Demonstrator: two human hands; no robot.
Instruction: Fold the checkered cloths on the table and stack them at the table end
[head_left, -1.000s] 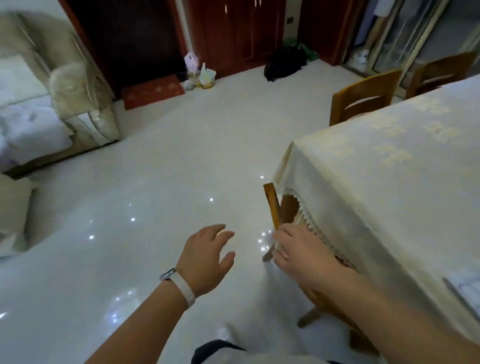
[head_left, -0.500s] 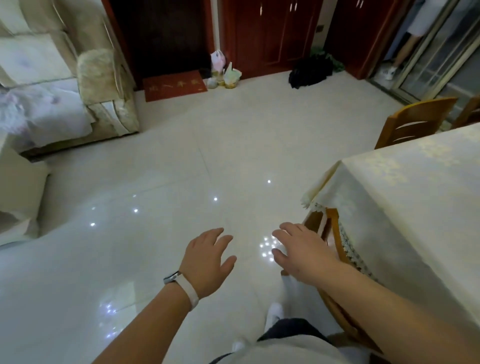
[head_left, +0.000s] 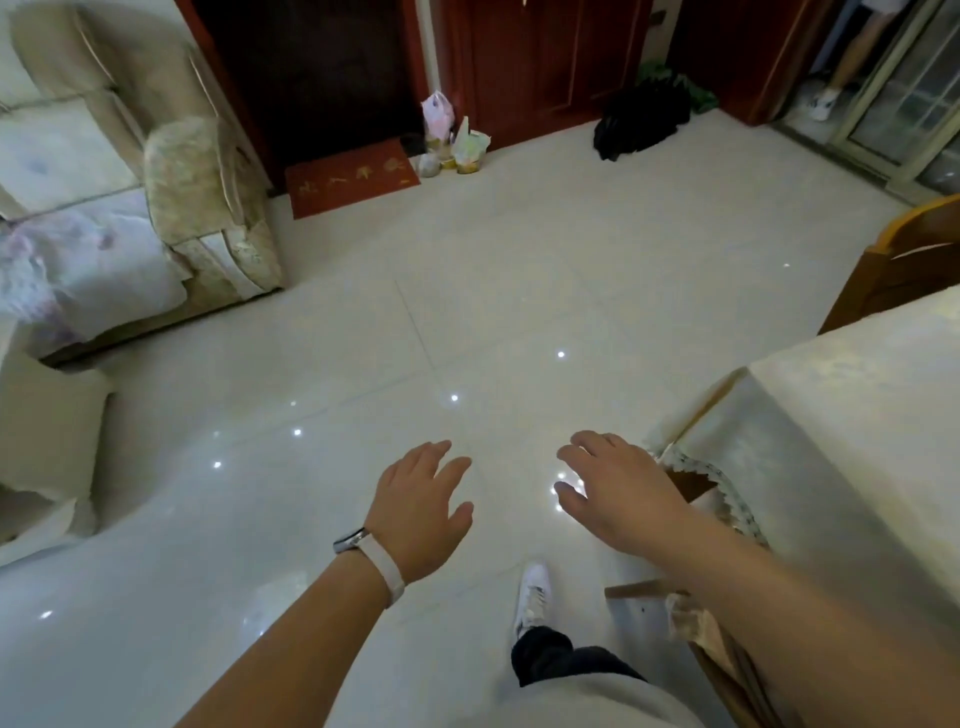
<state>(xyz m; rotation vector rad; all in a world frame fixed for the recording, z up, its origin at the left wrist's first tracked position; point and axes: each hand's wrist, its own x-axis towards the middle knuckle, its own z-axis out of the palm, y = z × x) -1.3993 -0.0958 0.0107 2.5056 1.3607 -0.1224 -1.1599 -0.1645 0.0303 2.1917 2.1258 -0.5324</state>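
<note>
Right hand (head_left: 618, 493) has left the chair (head_left: 691, 482); it and left hand (head_left: 421, 512) hover spread, empty, over glossy tiles (head_left: 467, 312) beside lace-edged table (head_left: 841, 415)

table (head_left: 857, 410), draped cream, lace-edged; at right

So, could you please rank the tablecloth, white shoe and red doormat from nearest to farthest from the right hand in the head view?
1. Tablecloth, its lace edge just right of the right hand.
2. White shoe, on the floor below it.
3. Red doormat, far off by the doorway.
</note>
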